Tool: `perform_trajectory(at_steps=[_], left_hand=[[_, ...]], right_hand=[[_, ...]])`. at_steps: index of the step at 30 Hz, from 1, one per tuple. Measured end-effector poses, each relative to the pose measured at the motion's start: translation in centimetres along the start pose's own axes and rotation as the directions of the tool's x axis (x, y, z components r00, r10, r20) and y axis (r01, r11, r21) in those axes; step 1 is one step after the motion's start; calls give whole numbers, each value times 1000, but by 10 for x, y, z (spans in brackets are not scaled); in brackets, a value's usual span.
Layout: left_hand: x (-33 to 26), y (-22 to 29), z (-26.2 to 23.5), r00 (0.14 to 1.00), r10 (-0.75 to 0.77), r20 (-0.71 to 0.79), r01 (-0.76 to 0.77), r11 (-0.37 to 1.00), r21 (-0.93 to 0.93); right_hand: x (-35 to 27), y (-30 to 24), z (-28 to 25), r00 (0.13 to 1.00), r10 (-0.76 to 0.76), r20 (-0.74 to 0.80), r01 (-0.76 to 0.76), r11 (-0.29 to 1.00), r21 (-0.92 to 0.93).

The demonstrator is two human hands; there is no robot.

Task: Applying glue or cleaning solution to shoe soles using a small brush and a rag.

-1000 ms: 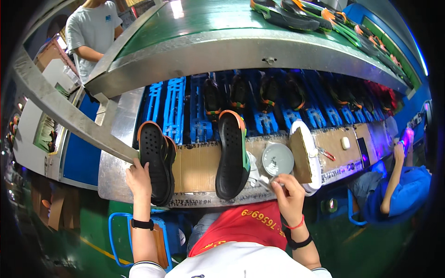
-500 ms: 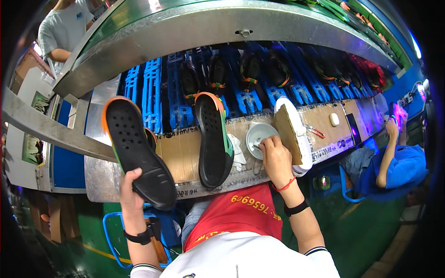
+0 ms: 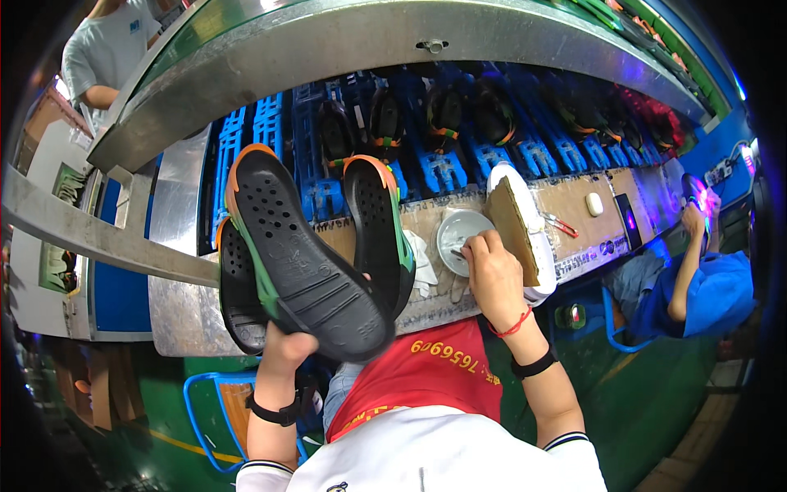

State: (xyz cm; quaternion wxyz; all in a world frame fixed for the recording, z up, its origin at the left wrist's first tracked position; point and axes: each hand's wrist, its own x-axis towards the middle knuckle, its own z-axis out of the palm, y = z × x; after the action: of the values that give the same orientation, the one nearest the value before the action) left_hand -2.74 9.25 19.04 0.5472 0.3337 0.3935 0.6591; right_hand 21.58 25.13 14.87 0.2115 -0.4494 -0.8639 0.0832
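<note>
A black shoe sole with an orange rounded end and a green side is held up over the near edge of the worktable. It slants, orange end up and leftward, its face with round holes at that end turned toward the camera. The left hand grips it near its lower end, thumb at the edge, most fingers hidden behind.

In the view it overlaps 2 similar soles: the left sole and the right sole.

The right hand is at the near rim of a white bowl, fingers bent together; whether they pinch something I cannot tell. A crumpled white cloth lies just left of the bowl.

Right of the bowl is a white oval container with a cardboard piece standing in it. Farther right lie a red-handled tool, a small white rounded case and a dark flat slab.

Beyond the table, blue racks carry black-and-orange shoe parts. 2 other people are near: a person in a blue shirt at right, another in a pale shirt at upper left.
</note>
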Motion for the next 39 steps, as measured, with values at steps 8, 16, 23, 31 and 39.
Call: perform_trajectory(at_steps=[8,16,23,31,39], left_hand=[[0,-18,11,985,167,32,-157,821,548],[8,3,33,914,256,316,-404,478,780],[3,5,35,967,94,237,-254,410,876],[3,5,35,965,93,244,-260,416,871],[0,2,32,955,150,258,-297,420,857]], right_hand=[[4,-25,-54,977,-182,-110,213,828,518],[1,-39,-56,901,-431,-50,409,807,426],[3,-39,-63,887,-461,37,402,808,432],[3,-37,-63,899,-431,78,311,754,578],[7,-33,-64,871,-483,83,336,712,617]])
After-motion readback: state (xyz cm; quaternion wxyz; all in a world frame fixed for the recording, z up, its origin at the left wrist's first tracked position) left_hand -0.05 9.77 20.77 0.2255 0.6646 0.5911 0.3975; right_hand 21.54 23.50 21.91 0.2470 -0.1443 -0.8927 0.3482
